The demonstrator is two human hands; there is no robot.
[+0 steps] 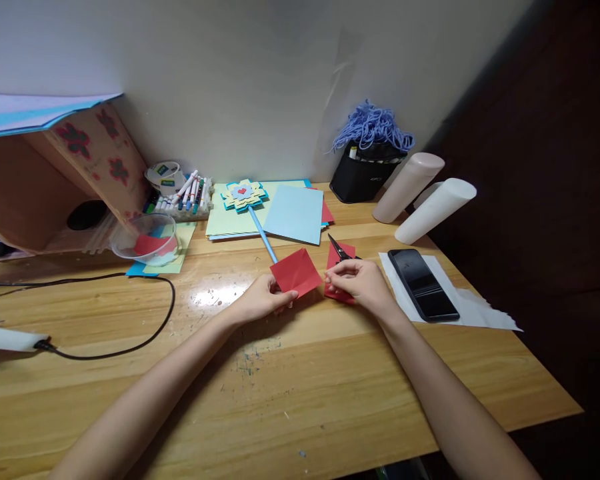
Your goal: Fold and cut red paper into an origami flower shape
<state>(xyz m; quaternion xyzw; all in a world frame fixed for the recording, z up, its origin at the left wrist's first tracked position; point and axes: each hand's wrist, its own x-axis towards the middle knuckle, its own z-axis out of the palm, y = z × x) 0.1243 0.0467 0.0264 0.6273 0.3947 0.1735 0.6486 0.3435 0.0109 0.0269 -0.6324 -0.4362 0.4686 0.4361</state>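
Observation:
My left hand (266, 298) pinches a red paper square (296, 272) by its lower left edge, thumb on top, and holds it over the table. Faint crease lines cross the sheet. Close to its right corner, my right hand (357, 283) has its fingertips pressed together; whether they touch the paper or hold anything is unclear. Dark scissors (339, 248) point up and left behind the right hand, their handles mostly hidden. More red paper (333, 256) lies beneath the scissors and the hand. A paper flower (243, 194) on a blue stick (263, 233) lies just beyond the square.
Coloured sheets (299, 213) lie by the wall. A plastic bowl (145, 240), markers (193, 193) and a cardboard box (93, 153) stand left, near a black cable (173, 307). To the right are a phone (423, 283), two bottles (435, 210) and a black pouch (363, 177) with blue yarn.

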